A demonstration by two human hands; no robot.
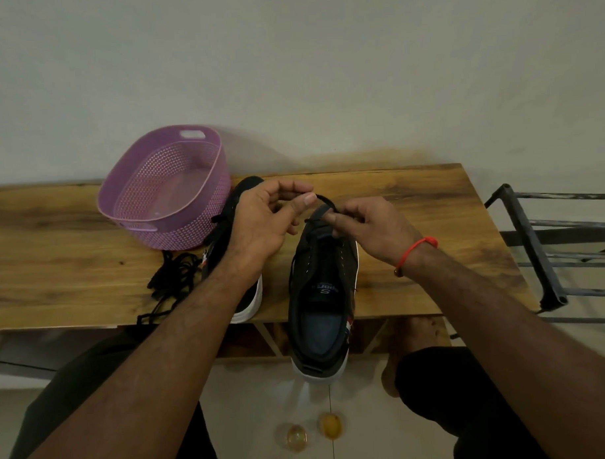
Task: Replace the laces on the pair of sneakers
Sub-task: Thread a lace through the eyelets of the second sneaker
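Note:
Two dark sneakers with white soles lie on a wooden table (413, 205). The right sneaker (322, 297) points away from me, its heel hanging over the table's near edge. A black lace (324, 200) arcs above its toe end. My left hand (270, 218) pinches one part of that lace; my right hand (369, 227), with a red thread at the wrist, pinches it near the lowest eyelets. The left sneaker (237, 211) sits behind my left forearm, mostly hidden. A loose pile of black laces (174, 275) lies left of it.
A purple perforated plastic basket (166, 193) stands at the back left of the table, touching the left sneaker's toe. A dark metal rack (548, 248) stands to the right of the table. My knees and a bare foot (411, 342) are below the table edge.

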